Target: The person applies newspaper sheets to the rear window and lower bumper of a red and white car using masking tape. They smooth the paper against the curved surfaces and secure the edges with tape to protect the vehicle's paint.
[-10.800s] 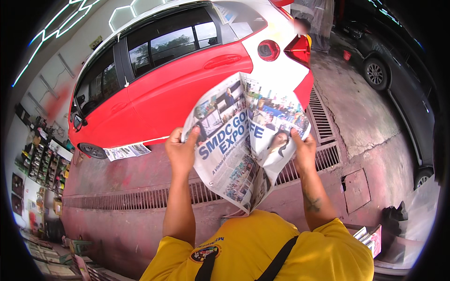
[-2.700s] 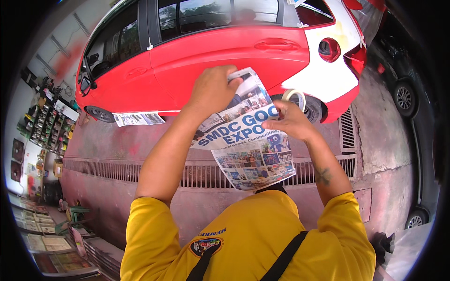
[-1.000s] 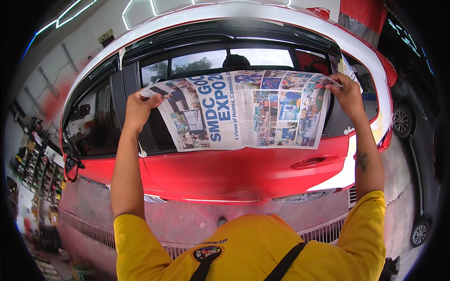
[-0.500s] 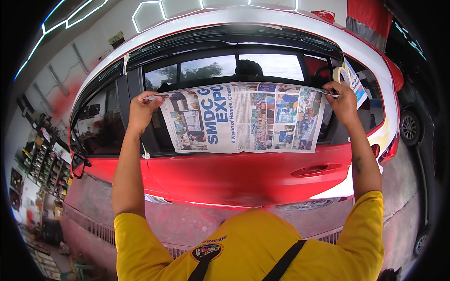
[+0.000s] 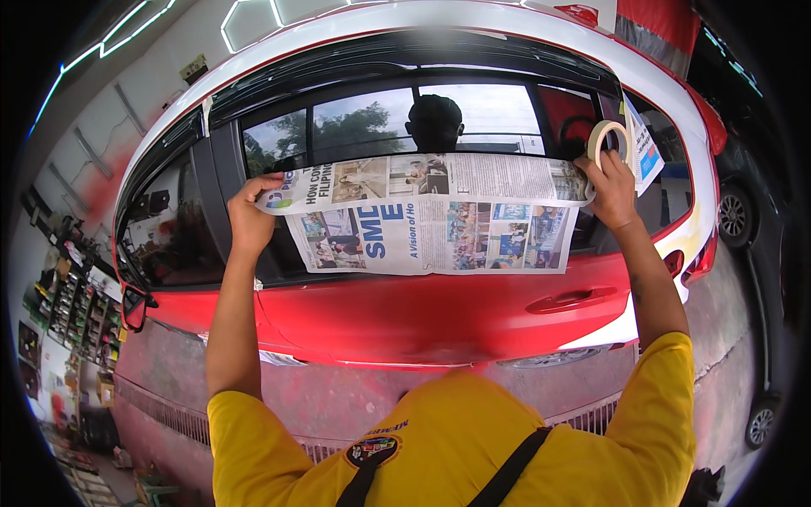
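A newspaper sheet (image 5: 473, 232) hangs against the rear door window (image 5: 355, 122) of a red and white car. Its upper part is folded over toward me, so another printed side shows as a strip along the top. My left hand (image 5: 252, 215) is closed on the fold's left end, fingers along the top edge. At the right end, my right hand (image 5: 610, 190) pinches the paper near the window's rear corner. A roll of masking tape (image 5: 630, 144) rests upright at that hand's fingers; whether they hold it too is hard to see.
Below the paper is the red door panel (image 5: 405, 317) with its door handle (image 5: 573, 300). A printed sheet (image 5: 646, 156) covers part of the rear quarter glass. A side mirror (image 5: 135, 308) sticks out at left, near cluttered shelves (image 5: 80, 291). Another dark car stands at right.
The sheet's top has been folded down toward me, covering part of the large print. Both hands have turned with it. The tape roll now shows as a full ring, and my view has shifted slightly.
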Available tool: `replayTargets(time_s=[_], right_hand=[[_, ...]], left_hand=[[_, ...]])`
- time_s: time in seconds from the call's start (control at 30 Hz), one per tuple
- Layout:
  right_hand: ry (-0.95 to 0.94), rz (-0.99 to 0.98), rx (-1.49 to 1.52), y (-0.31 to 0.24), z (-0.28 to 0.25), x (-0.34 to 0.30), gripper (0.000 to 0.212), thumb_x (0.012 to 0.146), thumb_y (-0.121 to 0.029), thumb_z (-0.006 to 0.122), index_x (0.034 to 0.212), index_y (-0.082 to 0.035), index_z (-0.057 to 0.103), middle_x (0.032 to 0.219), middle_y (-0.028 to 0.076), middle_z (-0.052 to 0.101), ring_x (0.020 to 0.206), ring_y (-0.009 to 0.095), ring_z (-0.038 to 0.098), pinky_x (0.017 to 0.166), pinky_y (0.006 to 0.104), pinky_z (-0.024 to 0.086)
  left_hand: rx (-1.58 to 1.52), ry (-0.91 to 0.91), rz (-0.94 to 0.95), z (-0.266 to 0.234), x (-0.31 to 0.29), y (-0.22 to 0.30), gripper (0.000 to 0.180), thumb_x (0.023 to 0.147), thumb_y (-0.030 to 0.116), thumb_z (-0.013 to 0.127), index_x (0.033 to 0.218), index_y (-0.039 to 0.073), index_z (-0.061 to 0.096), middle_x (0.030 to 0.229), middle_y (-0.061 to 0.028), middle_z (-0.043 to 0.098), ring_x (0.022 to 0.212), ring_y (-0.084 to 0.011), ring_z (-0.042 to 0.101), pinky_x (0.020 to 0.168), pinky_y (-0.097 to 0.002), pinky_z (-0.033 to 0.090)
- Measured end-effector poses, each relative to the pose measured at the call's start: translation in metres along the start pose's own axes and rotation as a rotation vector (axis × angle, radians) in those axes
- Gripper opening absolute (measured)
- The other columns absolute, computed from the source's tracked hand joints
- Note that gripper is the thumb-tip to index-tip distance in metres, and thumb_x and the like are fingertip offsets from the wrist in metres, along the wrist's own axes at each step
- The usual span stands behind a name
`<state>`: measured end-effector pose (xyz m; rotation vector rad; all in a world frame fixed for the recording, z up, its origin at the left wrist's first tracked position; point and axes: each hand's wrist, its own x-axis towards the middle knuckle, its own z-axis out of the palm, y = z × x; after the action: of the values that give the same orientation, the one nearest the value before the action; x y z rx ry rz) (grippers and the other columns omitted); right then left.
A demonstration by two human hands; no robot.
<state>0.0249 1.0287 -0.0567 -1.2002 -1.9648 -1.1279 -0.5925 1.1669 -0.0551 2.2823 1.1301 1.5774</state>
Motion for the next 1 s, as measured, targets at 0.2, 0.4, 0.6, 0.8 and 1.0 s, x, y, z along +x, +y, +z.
replayTargets(time_s=[0.2,0.4,0.6,0.8,1.0], right_hand=[[0.004,-0.001,0.062,0.007,-0.005,0.004,0.04,0.069,-0.007,0.077,0.108,-0.012,0.074,0.096,0.007,0.064,0.091,0.032,0.063,0.074,0.0437,0.052],[0.008,-0.11,-0.093,0.01,-0.005,0.013,0.033,0.077,-0.01,0.07,0.109,-0.013,0.077,0.096,0.005,0.065,0.09,0.026,0.064,0.07,0.0377,0.054],[-0.006,-0.144,-0.162,0.005,-0.002,0.005,0.022,0.077,-0.014,0.069,0.1,-0.013,0.073,0.098,0.004,0.064,0.092,0.025,0.064,0.069,0.0369,0.053],[-0.069,-0.205,-0.203,0.006,-0.002,0.003,0.021,0.076,-0.015,0.069,0.097,-0.013,0.069,0.106,0.006,0.065,0.098,0.026,0.064,0.073,0.0375,0.054],[-0.257,0.057,-0.102,-0.022,-0.024,-0.018,0.066,0.075,-0.035,0.08,0.134,-0.007,0.066,0.128,0.017,0.06,0.113,0.036,0.058,0.089,0.0465,0.052]], left_hand=[[-0.032,0.001,0.014,-0.002,-0.001,-0.004,0.028,0.086,-0.021,0.064,0.105,-0.004,0.075,0.123,-0.0175,0.077,0.112,-0.0208,0.073,0.099,-0.0318,0.056],[0.373,0.075,0.299,-0.001,-0.008,0.012,0.03,0.076,-0.014,0.074,0.101,0.001,0.077,0.117,-0.0134,0.079,0.111,-0.0335,0.074,0.097,-0.0386,0.059],[0.475,0.064,0.381,0.003,-0.007,0.009,0.034,0.072,-0.012,0.077,0.103,0.003,0.077,0.12,-0.0118,0.078,0.112,-0.0333,0.072,0.095,-0.041,0.06],[0.727,0.029,0.502,0.0,-0.011,0.001,0.042,0.073,-0.01,0.077,0.113,0.004,0.077,0.133,-0.0086,0.074,0.117,-0.0325,0.07,0.095,-0.0422,0.061],[1.15,-0.007,0.421,0.008,-0.032,0.038,0.049,0.085,-0.002,0.069,0.132,0.007,0.071,0.147,-0.0068,0.067,0.133,-0.0352,0.061,0.105,-0.0463,0.051]])
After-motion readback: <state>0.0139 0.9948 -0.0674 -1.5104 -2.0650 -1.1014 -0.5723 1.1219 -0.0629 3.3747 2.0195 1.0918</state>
